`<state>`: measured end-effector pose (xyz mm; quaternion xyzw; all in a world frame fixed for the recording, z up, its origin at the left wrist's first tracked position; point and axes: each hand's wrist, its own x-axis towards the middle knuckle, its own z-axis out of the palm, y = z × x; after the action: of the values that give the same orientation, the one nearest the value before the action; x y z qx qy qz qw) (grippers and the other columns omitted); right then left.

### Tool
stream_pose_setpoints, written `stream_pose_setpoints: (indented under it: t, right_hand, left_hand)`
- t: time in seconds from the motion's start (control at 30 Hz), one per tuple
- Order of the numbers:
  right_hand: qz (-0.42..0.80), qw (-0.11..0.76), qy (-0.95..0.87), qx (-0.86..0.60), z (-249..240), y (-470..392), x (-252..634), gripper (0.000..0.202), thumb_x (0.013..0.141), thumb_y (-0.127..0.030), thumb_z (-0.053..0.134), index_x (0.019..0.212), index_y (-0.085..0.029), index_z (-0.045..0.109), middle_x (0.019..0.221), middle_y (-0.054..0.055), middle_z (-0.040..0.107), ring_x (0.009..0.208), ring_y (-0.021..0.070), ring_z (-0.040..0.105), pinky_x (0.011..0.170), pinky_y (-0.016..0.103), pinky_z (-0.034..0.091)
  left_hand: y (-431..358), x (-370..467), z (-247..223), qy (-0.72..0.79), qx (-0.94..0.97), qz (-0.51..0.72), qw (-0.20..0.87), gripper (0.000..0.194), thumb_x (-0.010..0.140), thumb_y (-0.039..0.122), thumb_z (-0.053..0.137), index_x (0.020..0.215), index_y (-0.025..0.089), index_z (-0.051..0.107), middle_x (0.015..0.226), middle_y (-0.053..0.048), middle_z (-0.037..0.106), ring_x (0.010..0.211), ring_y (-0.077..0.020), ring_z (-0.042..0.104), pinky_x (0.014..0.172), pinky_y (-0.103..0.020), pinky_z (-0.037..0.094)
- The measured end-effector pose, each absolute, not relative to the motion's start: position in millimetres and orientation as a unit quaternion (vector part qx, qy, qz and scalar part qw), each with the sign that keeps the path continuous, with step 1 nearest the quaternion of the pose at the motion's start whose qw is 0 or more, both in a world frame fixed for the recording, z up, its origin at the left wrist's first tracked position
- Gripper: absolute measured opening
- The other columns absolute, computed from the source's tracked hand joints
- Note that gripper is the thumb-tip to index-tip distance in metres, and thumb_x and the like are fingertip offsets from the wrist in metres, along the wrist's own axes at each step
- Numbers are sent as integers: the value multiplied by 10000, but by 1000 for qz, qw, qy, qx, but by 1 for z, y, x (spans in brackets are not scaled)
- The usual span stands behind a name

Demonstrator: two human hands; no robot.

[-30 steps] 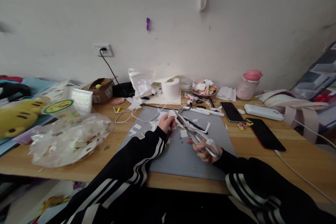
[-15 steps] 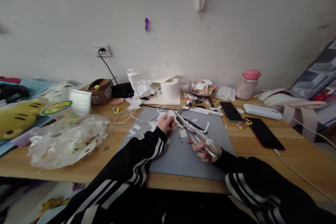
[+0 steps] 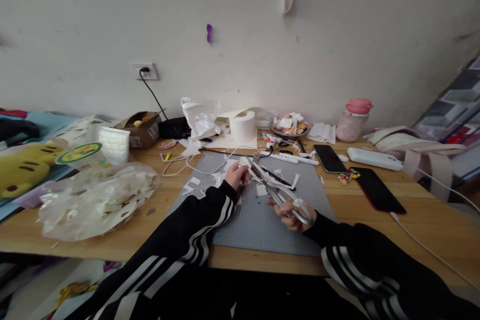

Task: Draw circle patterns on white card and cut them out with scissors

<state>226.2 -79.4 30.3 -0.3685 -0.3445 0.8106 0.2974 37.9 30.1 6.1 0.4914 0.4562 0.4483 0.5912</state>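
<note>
In my left hand [image 3: 237, 176] is a small white piece with a dark line pattern [image 3: 245, 162], pinched between thumb and fingers above the mat. My right hand [image 3: 292, 213] is wrapped round the handles of large silver scissors [image 3: 279, 194]. Their blades point up and left and reach the patterned piece. Whether the blades are parted is too small to tell. Beneath both hands lies a grey cutting mat [image 3: 262, 235] strewn with white paper scraps [image 3: 261, 190]. A slim black tool [image 3: 279, 178] lies partly behind the scissors.
White markers [image 3: 290, 158] lie behind the mat, near a tissue roll [image 3: 243, 126] and a bowl of scraps [image 3: 290, 125]. Two phones [image 3: 330, 158], a power bank [image 3: 375, 158] and a pink-lidded bottle [image 3: 353, 119] are on the right. A clear plastic bag [image 3: 93, 210] spreads out on the left.
Both hands, the scissors and the patterned piece stay in nearly the same place. The view has shifted very slightly.
</note>
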Motion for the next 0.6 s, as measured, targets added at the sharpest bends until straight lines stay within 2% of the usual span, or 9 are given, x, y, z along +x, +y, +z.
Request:
stream_pose_setpoints:
  t: [0.33, 0.6]
  right_hand:
    - [831, 296, -341, -325, 21, -77, 231, 302, 560, -270, 707, 840, -195, 626, 513, -113, 377, 319, -15, 138, 335, 174, -14]
    - [867, 266, -347, -238, 3, -67, 238, 413, 669, -515, 703, 935, -208, 627, 533, -116, 408, 331, -2, 171, 311, 125, 68]
  left_hand:
    - [29, 39, 8, 466, 477, 447, 597, 254, 927, 353, 529, 1029, 126, 579, 876, -25, 615, 663, -106, 590, 580, -251, 520]
    - [28, 40, 10, 475, 478, 437, 596, 257, 926, 357, 529, 1028, 126, 580, 883, -27, 615, 675, -109, 593, 591, -258, 522]
